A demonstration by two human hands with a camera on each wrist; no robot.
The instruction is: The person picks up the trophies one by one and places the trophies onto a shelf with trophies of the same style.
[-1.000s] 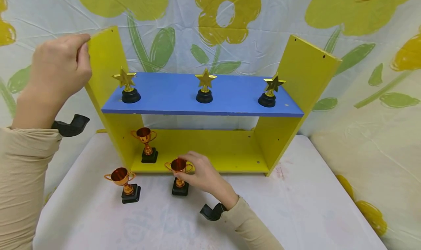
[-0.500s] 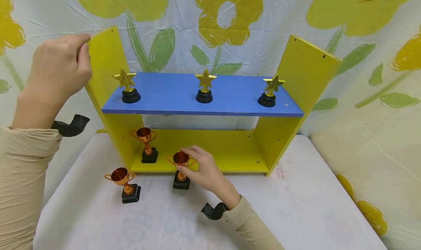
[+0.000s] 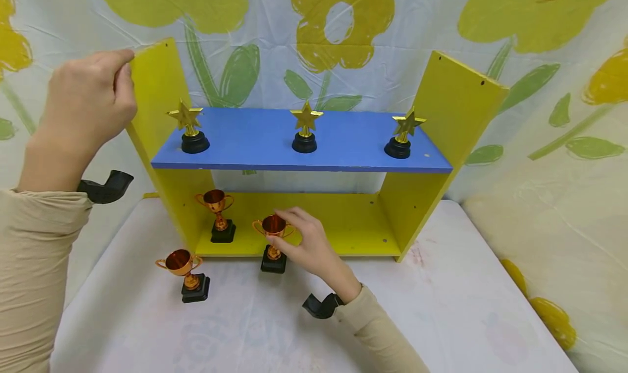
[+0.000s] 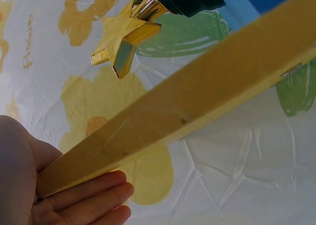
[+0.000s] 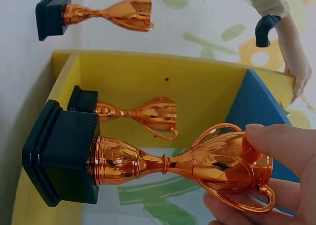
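Observation:
My right hand [image 3: 306,245] pinches the cup of a copper-coloured trophy cup [image 3: 273,259] at its rim. In the right wrist view this trophy [image 5: 163,163] has two handles and a square black base. The base overlaps the front edge of the yellow lower shelf [image 3: 343,236] in the head view. At upper left, my left hand [image 3: 90,97] grips the top of the yellow side panel [image 4: 163,104], thumb on one side and fingers on the other. A second trophy cup [image 3: 223,231] stands on the lower shelf at left. Another trophy cup [image 3: 195,288] stands on the table in front.
Three gold star trophies, at left [image 3: 195,142], middle [image 3: 305,142] and right [image 3: 398,148], stand along the blue upper shelf [image 3: 255,136]. The right side panel [image 3: 456,106] rises beyond it. A flowered cloth [image 3: 382,29] hangs behind, and a white cloth covers the table [image 3: 417,318].
My right hand has carried the trophy cup away from me and slightly right, from the table to the lower shelf's front edge. The left hand has stayed on the side panel.

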